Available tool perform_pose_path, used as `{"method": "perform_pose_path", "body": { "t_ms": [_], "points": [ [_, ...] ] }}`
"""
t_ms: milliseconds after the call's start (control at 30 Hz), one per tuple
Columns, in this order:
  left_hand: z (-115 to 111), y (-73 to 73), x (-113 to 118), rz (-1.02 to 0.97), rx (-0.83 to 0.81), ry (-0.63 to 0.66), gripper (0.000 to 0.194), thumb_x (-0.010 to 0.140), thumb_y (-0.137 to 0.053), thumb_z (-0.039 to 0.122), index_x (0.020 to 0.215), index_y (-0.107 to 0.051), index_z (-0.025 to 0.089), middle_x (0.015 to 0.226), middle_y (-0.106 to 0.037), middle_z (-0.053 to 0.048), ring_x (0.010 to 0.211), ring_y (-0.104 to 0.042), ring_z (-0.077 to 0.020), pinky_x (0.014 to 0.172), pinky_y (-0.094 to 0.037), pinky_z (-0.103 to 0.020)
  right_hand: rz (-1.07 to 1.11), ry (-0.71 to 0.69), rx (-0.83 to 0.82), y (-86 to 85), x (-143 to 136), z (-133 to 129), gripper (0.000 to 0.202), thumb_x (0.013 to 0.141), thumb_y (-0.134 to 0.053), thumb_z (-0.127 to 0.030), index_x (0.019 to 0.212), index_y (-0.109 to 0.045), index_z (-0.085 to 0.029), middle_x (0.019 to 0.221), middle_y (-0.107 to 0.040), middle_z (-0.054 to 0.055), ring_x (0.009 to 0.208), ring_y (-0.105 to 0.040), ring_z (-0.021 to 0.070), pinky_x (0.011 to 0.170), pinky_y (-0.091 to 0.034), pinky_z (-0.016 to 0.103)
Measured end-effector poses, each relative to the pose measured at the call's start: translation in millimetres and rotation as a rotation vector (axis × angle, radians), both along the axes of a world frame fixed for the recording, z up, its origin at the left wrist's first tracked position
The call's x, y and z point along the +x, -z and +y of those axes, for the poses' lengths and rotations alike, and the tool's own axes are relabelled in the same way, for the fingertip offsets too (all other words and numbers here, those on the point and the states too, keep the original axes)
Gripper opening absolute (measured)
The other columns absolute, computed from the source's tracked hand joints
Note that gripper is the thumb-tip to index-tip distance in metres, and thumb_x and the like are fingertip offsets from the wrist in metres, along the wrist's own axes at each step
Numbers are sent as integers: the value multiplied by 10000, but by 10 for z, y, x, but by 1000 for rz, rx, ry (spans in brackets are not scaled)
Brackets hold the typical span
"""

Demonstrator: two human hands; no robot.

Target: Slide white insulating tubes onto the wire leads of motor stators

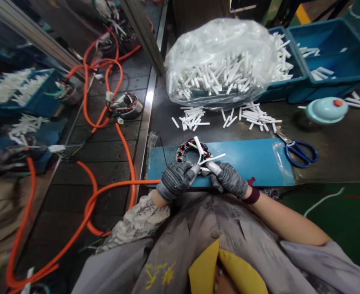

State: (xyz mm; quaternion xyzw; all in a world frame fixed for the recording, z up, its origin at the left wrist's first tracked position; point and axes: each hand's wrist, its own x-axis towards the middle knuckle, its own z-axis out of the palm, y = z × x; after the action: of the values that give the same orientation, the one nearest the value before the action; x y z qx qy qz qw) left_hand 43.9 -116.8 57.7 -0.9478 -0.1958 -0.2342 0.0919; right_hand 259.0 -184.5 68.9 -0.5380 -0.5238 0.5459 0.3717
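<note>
A ring-shaped motor stator [180, 154] with dark windings and orange bits lies at the near edge of a blue mat [247, 157]. White insulating sleeves [199, 145] stick up and out from its near right side. My left hand [176, 178], in a grey knit glove, closes on the stator's near side, its thumb by the sleeves' lower ends. Opposite it, my right hand [230, 178], gloved with white tape on the fingertips, pinches at a short white sleeve beside the ring. Fingers hide the exact grip points.
Loose sleeves [193, 118] lie beyond the mat, before a plastic bag [219, 41] full of them. Blue bins [329, 30], a light-blue lidded container [327, 110] and scissors [300, 153] are rightward. Orange cable [126, 155] and other stators [126, 105] occupy the left conveyor. Another person's arm [2, 159] shows far left.
</note>
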Motion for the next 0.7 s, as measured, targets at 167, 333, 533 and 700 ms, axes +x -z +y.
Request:
{"method": "perform_pose_path", "body": {
  "t_ms": [167,333,533,700],
  "points": [
    [-65,-306,-58,166,-124,-209,403,961,-680,377,1307,-683,171,1069,-774,-135,944,-714,-290,859,-548,-447,-130,108,25,-18,280,-67,565,1006,-423,-658,741,-688,-234,635,-700,33,550,-646,170,674,-579,329],
    [-9,-299,110,270,-512,-218,517,871,-761,336,1317,-682,87,1268,-718,-216,1215,-649,-387,1156,-426,-593,-305,379,99,89,795,-199,622,1025,-328,-676,1136,-709,-198,853,-772,69,727,-715,212,816,-584,399],
    [102,-141,63,117,-773,-236,405,786,-839,357,1133,-773,160,1170,-764,-162,1230,-667,-379,1215,-421,-544,-582,520,237,478,943,-347,670,925,-457,-796,1034,-773,-216,992,-813,114,908,-767,286,878,-612,440],
    [119,-479,-638,-145,-892,-537,545,763,-811,597,1153,-794,217,1018,-800,-75,971,-748,-342,907,-610,-453,-593,481,318,629,975,-392,633,956,-471,-749,1055,-781,-206,1032,-813,126,946,-778,308,922,-627,497]
  ]
}}
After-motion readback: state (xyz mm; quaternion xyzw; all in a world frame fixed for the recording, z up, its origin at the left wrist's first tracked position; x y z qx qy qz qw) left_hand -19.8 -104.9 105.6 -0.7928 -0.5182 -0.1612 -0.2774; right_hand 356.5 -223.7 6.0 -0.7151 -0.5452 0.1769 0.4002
